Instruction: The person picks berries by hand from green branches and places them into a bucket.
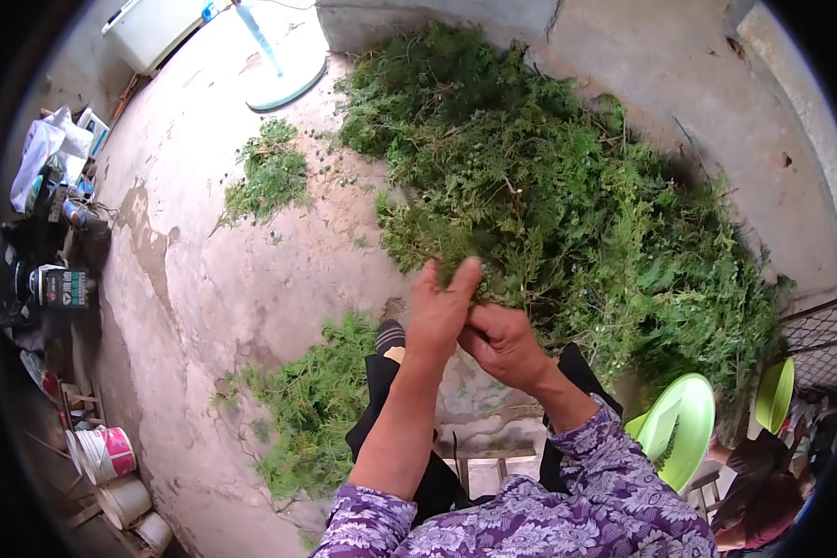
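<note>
Both of my hands are together in front of me, over the near edge of a large heap of green leafy branches (558, 205). My left hand (440, 312) is closed on a small green sprig (451, 270), whose leaves blend into the heap behind. Touching it from the right, my right hand (504, 346) is closed, with its fingers curled in; what it pinches is hidden. A smaller pile of green sprigs (316, 400) lies on the floor left of my legs, and another small clump (272, 174) lies farther off.
A green basin (693, 432) stands at the right, near another person (763, 484). White buckets (107, 456) and a dark box (63, 287) line the left side. A round stand base (288, 88) is at the top; a wall (697, 84) rises behind the heap.
</note>
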A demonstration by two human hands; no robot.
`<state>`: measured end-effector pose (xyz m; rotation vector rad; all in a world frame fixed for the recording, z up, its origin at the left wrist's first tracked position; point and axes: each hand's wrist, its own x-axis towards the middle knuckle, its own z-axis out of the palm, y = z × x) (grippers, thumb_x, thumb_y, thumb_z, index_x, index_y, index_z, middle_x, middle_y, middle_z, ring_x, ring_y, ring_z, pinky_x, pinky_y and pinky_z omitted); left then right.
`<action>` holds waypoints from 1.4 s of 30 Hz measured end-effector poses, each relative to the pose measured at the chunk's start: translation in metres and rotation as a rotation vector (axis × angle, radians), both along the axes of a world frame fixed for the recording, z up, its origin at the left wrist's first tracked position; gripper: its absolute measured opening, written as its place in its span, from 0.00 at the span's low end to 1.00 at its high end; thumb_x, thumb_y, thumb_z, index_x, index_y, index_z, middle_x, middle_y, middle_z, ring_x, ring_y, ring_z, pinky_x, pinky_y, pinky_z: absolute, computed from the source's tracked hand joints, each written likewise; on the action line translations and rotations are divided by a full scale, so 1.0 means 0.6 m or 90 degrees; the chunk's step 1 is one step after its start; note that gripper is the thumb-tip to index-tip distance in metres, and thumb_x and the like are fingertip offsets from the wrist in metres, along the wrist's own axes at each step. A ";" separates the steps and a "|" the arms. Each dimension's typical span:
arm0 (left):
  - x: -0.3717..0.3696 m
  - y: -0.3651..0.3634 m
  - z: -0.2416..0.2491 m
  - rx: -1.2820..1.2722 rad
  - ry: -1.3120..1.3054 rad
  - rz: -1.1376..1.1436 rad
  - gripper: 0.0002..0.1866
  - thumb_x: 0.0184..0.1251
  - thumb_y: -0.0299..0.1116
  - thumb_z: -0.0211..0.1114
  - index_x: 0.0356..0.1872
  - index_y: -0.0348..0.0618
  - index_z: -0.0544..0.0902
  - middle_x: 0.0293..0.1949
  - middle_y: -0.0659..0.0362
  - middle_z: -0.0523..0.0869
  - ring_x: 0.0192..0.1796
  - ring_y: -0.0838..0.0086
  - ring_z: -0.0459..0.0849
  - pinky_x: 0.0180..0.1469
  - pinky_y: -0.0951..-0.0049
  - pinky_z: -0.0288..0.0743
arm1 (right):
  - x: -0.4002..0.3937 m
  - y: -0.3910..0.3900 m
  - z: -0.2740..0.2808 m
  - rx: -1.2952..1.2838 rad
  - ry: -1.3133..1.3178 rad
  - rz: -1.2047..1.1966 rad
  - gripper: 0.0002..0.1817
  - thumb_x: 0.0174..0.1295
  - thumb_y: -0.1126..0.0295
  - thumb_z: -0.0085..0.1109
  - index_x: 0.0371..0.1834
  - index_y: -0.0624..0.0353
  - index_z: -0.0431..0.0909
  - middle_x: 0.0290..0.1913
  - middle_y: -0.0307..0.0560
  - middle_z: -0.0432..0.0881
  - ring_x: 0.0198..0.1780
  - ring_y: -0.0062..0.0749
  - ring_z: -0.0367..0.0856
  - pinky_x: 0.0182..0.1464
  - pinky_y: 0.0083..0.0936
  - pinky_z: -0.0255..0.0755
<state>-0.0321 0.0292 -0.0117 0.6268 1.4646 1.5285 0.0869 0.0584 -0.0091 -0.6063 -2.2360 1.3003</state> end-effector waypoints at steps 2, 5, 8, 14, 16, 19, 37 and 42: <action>0.000 0.005 0.013 -0.039 -0.173 0.082 0.16 0.62 0.35 0.58 0.46 0.35 0.74 0.37 0.54 0.80 0.37 0.71 0.81 0.35 0.74 0.76 | 0.006 0.002 0.001 -0.125 0.089 -0.005 0.06 0.55 0.78 0.54 0.35 0.62 0.77 0.25 0.34 0.74 0.27 0.17 0.70 0.29 0.17 0.65; -0.014 0.014 0.021 -0.005 -0.206 0.132 0.15 0.64 0.36 0.56 0.46 0.36 0.74 0.37 0.53 0.80 0.36 0.68 0.81 0.31 0.74 0.77 | 0.038 0.042 0.031 -0.503 0.111 -0.075 0.08 0.56 0.75 0.54 0.39 0.61 0.77 0.23 0.30 0.71 0.20 0.07 0.63 0.20 0.08 0.56; -0.010 0.020 0.008 0.033 -0.222 0.148 0.15 0.64 0.38 0.54 0.45 0.36 0.74 0.38 0.51 0.80 0.36 0.65 0.82 0.33 0.71 0.77 | 0.089 0.105 0.002 -0.607 0.207 -0.129 0.06 0.56 0.76 0.55 0.37 0.60 0.77 0.22 0.28 0.71 0.17 0.07 0.61 0.17 0.09 0.55; 0.017 0.049 -0.003 -0.005 -0.173 0.146 0.15 0.65 0.37 0.54 0.44 0.35 0.73 0.37 0.52 0.81 0.36 0.67 0.82 0.33 0.71 0.76 | 0.112 0.116 -0.010 -0.635 0.280 -0.185 0.07 0.57 0.71 0.57 0.37 0.59 0.76 0.23 0.28 0.72 0.17 0.07 0.60 0.16 0.08 0.54; 0.031 0.057 -0.004 0.001 -0.141 0.147 0.16 0.65 0.38 0.53 0.44 0.34 0.74 0.36 0.52 0.81 0.36 0.68 0.82 0.33 0.71 0.76 | 0.103 0.105 -0.003 -0.609 0.200 -0.158 0.07 0.57 0.71 0.56 0.38 0.60 0.74 0.23 0.29 0.71 0.18 0.07 0.60 0.18 0.07 0.54; 0.049 0.065 -0.008 0.000 -0.102 0.141 0.16 0.66 0.39 0.53 0.43 0.33 0.74 0.36 0.53 0.81 0.36 0.69 0.82 0.34 0.72 0.76 | 0.095 0.096 0.003 -0.603 0.188 -0.126 0.10 0.55 0.71 0.59 0.41 0.58 0.74 0.27 0.29 0.74 0.21 0.06 0.63 0.20 0.06 0.55; 0.084 0.086 -0.014 -0.010 0.067 0.122 0.15 0.66 0.38 0.52 0.38 0.34 0.78 0.33 0.55 0.82 0.33 0.71 0.80 0.35 0.73 0.73 | 0.088 0.087 -0.006 -0.471 0.182 -0.077 0.10 0.54 0.77 0.56 0.41 0.61 0.74 0.31 0.30 0.75 0.35 0.10 0.71 0.38 0.12 0.68; 0.070 0.081 0.001 -0.032 0.171 0.183 0.16 0.69 0.38 0.48 0.37 0.33 0.76 0.28 0.55 0.82 0.27 0.76 0.79 0.30 0.77 0.72 | 0.087 0.082 -0.011 -0.681 0.165 -0.033 0.03 0.54 0.77 0.50 0.31 0.62 0.72 0.25 0.39 0.75 0.17 0.12 0.68 0.17 0.10 0.61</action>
